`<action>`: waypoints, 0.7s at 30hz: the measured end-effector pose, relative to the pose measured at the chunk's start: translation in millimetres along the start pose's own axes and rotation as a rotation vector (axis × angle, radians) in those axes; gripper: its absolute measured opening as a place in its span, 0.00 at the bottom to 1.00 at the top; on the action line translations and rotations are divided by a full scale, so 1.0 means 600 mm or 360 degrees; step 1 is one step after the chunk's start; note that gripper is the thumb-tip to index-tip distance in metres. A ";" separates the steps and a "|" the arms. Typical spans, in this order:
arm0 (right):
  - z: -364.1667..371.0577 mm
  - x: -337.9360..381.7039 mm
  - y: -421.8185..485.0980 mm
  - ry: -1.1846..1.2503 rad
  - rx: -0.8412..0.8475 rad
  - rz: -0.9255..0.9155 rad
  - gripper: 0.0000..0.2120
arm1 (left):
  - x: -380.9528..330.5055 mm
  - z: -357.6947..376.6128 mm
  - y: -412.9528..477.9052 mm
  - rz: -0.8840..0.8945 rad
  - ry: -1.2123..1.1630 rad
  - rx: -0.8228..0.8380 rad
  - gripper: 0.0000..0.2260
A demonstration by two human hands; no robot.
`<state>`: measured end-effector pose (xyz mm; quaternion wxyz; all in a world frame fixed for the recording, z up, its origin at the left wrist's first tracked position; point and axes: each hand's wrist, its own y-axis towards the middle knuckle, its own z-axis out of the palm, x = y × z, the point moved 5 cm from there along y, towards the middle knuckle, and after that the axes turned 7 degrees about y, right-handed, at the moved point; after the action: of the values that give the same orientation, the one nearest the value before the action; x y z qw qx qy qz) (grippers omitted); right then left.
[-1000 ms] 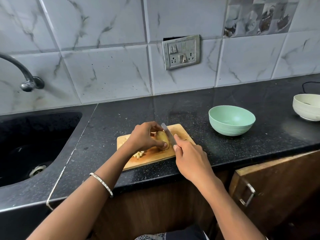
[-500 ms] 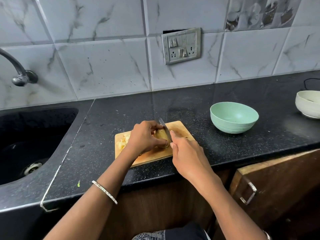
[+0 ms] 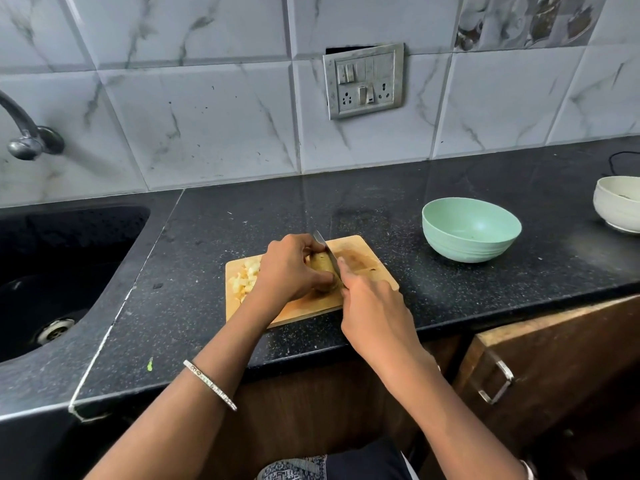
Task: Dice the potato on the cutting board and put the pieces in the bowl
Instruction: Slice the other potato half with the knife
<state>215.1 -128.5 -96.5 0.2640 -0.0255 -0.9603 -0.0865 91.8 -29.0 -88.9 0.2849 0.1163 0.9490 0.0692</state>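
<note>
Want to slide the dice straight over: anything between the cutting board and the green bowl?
Nothing visible lies between the cutting board and the green bowl. The diced pieces sit at the board's left end.

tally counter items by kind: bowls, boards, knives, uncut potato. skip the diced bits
bowls: 2, green bowl and white bowl
cutting board: 1
knife: 1
potato: 1 uncut piece
total: 5
</note>
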 end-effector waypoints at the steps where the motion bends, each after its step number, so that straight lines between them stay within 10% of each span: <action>1: -0.002 0.001 0.000 -0.0013 0.0003 0.0008 0.33 | 0.000 0.000 0.001 0.0004 0.0002 0.0009 0.25; 21: 0.002 0.012 0.004 -0.0146 0.0065 -0.0013 0.36 | -0.012 -0.001 -0.007 -0.0014 0.0193 -0.0060 0.17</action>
<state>208.7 -126.0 -93.7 0.2197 -0.0203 -0.9731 -0.0668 96.5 -34.9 -85.3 0.2292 0.1023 0.9635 0.0927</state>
